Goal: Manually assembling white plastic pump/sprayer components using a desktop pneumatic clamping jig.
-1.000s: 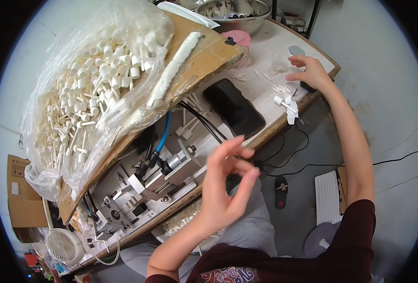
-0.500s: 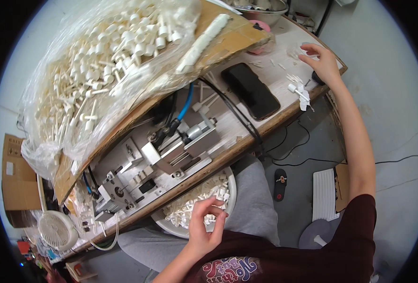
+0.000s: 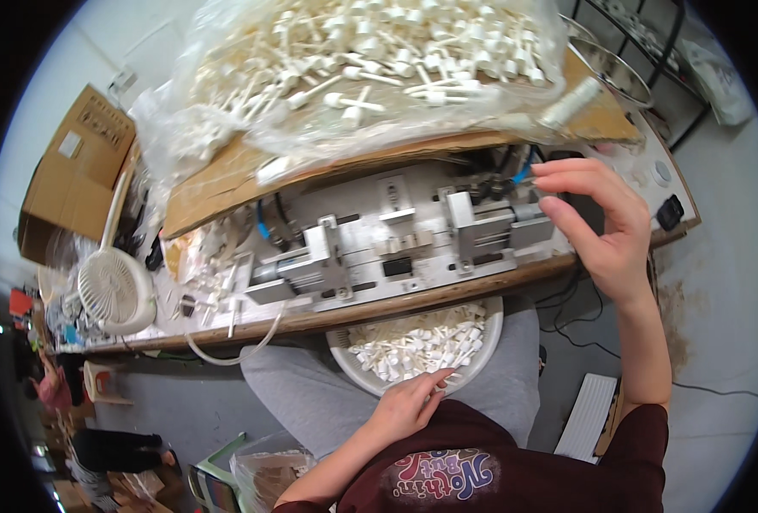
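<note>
White plastic pieces (image 3: 413, 346) fill a round bowl (image 3: 490, 342) on the person's lap, under the counter (image 3: 379, 309) edge. The left hand (image 3: 405, 406) reaches into them, fingers loosely curled, touching some pieces. The right hand (image 3: 597, 218) hovers open beside the metal machine (image 3: 396, 244), holding nothing.

Wooden workbench (image 3: 447, 295) | centre: grey metal fixture machine (image 3: 396, 248) | 12 o'clock: cardboard sheet (image 3: 225, 184) under clear bag of white plastic parts (image 3: 353, 68) | 9 o'clock: small white fan (image 3: 114, 295) | 3 o'clock: black device (image 3: 670, 212).
</note>
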Available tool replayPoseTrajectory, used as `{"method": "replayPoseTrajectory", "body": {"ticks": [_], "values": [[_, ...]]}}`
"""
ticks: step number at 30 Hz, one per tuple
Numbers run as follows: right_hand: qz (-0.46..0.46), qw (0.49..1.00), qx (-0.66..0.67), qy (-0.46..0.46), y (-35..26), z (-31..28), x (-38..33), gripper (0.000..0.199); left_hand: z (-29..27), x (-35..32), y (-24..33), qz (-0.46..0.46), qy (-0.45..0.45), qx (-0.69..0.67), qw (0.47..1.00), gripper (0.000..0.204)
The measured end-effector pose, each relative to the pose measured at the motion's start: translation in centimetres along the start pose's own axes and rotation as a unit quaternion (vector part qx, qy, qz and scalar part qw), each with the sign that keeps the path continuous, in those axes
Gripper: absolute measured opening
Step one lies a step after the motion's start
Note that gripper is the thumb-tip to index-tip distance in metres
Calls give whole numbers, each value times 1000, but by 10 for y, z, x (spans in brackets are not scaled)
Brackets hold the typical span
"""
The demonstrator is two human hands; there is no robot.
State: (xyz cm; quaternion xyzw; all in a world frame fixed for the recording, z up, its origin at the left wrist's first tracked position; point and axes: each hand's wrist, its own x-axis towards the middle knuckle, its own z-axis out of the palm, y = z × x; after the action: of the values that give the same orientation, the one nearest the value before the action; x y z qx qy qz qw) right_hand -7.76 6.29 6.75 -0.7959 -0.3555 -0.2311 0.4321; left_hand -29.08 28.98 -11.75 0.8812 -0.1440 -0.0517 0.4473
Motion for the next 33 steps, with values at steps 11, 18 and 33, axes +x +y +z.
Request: {"method": "replayPoseTrajectory", "body": {"ticks": [11, 18, 33], "values": [[-78, 984, -136, -86, -23, 125, 135, 31, 14, -51, -37, -29, 76, -27, 996, 45], [-74, 920, -296, -247, 1, 170, 171, 61, 16, -60, -39, 14, 126, -50, 991, 43], [-53, 988, -98, -111, 65, 143, 156, 31, -19, -32, -9, 85, 183, -64, 977, 46]]}}
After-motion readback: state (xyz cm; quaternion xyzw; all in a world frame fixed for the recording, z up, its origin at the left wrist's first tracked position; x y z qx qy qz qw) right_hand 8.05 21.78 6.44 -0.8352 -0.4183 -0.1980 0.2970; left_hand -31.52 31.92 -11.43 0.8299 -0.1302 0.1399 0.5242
